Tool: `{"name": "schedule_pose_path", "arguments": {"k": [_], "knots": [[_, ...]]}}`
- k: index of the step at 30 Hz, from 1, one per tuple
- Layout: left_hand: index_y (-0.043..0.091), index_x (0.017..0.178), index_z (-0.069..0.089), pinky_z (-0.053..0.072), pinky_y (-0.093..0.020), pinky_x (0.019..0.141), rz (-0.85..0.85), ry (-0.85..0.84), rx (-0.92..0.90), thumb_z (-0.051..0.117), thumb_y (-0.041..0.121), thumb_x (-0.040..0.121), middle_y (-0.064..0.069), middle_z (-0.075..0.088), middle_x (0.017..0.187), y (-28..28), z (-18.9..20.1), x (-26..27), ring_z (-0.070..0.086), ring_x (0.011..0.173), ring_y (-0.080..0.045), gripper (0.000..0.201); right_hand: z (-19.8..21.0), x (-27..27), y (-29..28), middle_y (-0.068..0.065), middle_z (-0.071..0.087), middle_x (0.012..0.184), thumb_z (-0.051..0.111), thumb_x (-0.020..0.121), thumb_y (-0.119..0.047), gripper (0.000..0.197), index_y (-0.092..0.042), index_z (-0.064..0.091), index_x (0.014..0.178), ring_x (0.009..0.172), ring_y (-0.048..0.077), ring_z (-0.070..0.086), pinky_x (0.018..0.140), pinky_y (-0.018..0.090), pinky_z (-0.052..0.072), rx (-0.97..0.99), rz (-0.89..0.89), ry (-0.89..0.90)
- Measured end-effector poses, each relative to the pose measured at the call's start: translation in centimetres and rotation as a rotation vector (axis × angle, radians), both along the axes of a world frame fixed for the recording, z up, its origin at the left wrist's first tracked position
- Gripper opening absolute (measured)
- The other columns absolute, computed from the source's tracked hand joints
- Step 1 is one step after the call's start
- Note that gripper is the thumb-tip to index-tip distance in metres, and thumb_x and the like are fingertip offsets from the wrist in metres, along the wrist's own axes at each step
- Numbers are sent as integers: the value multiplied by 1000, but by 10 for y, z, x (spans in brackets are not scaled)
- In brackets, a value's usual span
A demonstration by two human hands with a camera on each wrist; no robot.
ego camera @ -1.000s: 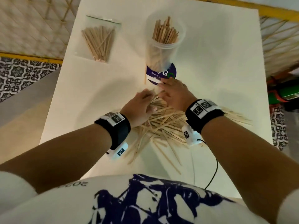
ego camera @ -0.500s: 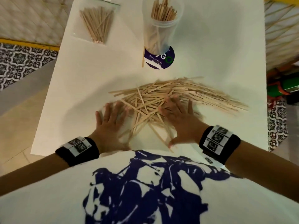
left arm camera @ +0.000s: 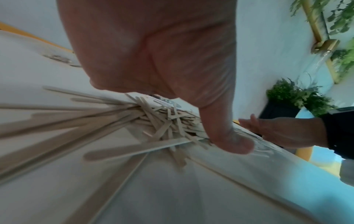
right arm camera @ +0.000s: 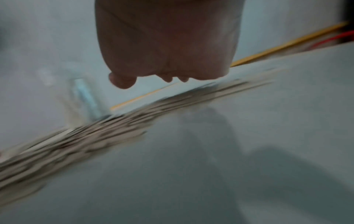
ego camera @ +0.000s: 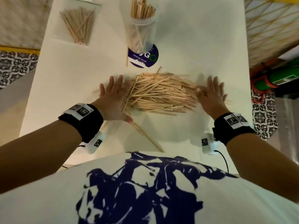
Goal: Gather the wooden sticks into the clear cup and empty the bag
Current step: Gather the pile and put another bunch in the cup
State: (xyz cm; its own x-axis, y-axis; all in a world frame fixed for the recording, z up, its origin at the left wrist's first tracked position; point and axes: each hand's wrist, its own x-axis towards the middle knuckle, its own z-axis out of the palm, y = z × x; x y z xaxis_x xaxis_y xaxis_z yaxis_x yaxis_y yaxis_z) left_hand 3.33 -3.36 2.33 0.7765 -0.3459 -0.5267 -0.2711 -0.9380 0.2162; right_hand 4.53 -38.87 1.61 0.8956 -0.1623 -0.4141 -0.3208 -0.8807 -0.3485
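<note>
A heap of wooden sticks (ego camera: pixel 160 94) lies across the middle of the white table (ego camera: pixel 194 38). My left hand (ego camera: pixel 113 96) lies flat with straight fingers against the heap's left end. My right hand (ego camera: pixel 212 94) lies flat against its right end. Behind the heap stands the clear cup (ego camera: pixel 140 29), partly filled with upright sticks. A clear bag (ego camera: pixel 77 25) with several sticks inside lies at the far left. In the left wrist view my left hand (left arm camera: pixel 172 75) presses on the sticks (left arm camera: pixel 166 125). The right wrist view is blurred, showing my right hand (right arm camera: pixel 166 50) above the sticks (right arm camera: pixel 114 133).
A round purple sticker (ego camera: pixel 145 57) lies under the cup, with one loose stick (ego camera: pixel 127 57) beside it. Two stray sticks (ego camera: pixel 147 138) lie near the table's front edge. Patterned floor shows on both sides, and a green and red object (ego camera: pixel 278 76) sits at the right.
Both hands moved from the near side of the pile out to its two ends. The scattered sticks have been pushed together into a tighter heap farther from me.
</note>
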Motion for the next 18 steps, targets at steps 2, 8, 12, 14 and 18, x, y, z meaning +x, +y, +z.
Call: {"name": "schedule_pose_path", "arguments": {"k": [2,8,12,14,18], "knots": [[32,137,-38,-12,-66,109,-182,-16,37,71,77,48,-10,-39,150,-13,3,-6,-35,135,-39,147,-5,-4,0,4,-12,162,30,88,-65,85,-20,-1,154,147,28,-20,117,56,-12,10,-28,52],[31,142,-32,-11,-71,107,-329,-116,-64,50,88,52,-5,-35,151,-52,-17,-49,-31,138,-38,134,-13,-16,55,5,-17,161,50,80,-72,103,-25,-5,153,145,31,-23,113,51,-17,48,225,27],[28,147,-22,-16,-67,108,32,-178,-76,48,81,67,-8,-31,154,-67,-14,-25,-30,139,-39,119,-5,-15,73,7,-17,161,55,77,-71,108,-23,-6,153,146,30,-21,117,52,-10,87,298,40],[26,148,-19,-20,-62,105,124,-206,-63,54,78,67,-11,-29,155,-65,-10,-7,-29,139,-40,121,2,-1,74,5,-17,161,59,73,-71,112,-24,-3,153,147,30,-20,116,53,-7,66,338,4],[22,148,-19,-14,-60,111,286,-193,-66,46,86,63,-16,-23,156,-45,-4,32,-26,141,-40,125,15,51,84,2,-17,161,60,72,-72,115,-23,-4,153,147,29,-18,117,54,-4,-19,512,-34]]}}
